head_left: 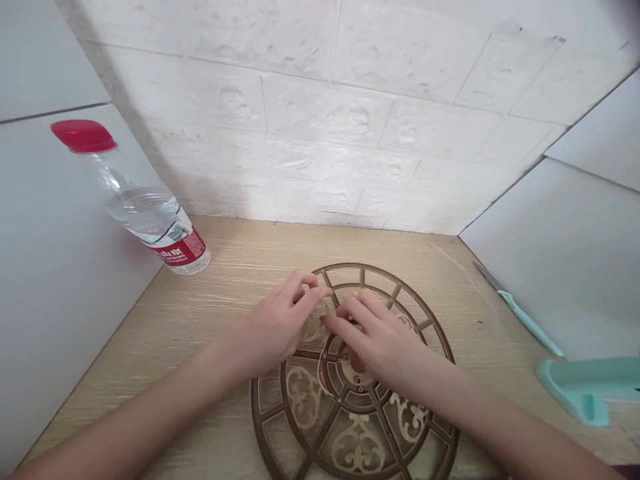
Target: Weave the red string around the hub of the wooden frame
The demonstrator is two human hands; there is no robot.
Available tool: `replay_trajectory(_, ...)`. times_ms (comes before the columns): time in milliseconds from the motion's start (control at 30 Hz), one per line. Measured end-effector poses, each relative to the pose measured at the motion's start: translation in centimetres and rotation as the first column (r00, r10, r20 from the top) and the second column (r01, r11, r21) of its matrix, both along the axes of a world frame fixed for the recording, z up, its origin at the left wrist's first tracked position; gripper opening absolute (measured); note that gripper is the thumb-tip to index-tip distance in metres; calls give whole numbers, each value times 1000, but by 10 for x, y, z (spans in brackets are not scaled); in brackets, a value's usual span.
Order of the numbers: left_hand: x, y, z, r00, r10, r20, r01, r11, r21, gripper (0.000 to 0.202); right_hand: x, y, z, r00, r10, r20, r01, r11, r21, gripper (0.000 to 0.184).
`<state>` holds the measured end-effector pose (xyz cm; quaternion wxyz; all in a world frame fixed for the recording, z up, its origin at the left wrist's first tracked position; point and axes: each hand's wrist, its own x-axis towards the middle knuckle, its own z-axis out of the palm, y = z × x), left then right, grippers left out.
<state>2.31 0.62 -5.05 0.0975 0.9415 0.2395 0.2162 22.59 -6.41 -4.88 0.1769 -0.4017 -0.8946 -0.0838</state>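
Together over the round brown frame (321,437), left hand (280,321) and right hand (381,341), both half-curled, any grip unclear.

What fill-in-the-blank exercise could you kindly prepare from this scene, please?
1. The cap on the bottle is coloured ____.
2. The left hand and right hand are over the brown openwork frame, the bottle being nearer the ____ hand.
3. The knife lies to the person's ____.
4. The white wall is patterned like ____.
Missing words: red; left; right; bricks.
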Motion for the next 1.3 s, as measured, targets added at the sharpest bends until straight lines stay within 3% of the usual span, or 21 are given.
replay_trajectory(367,1,0,6,1000,-9,29,8,999,35,40,12,2,13,998,40,53,-39,999,-8,20)
replay_trajectory(900,-1,4,2,999,-37,18,37,999,3,34,1,2,12,982,-52,179,24,988,155,18)
replay_trajectory(1300,0,4,3,999,-28,28,28,999,-14,30,7,3,5,976,-92,198,88,996,30,12)
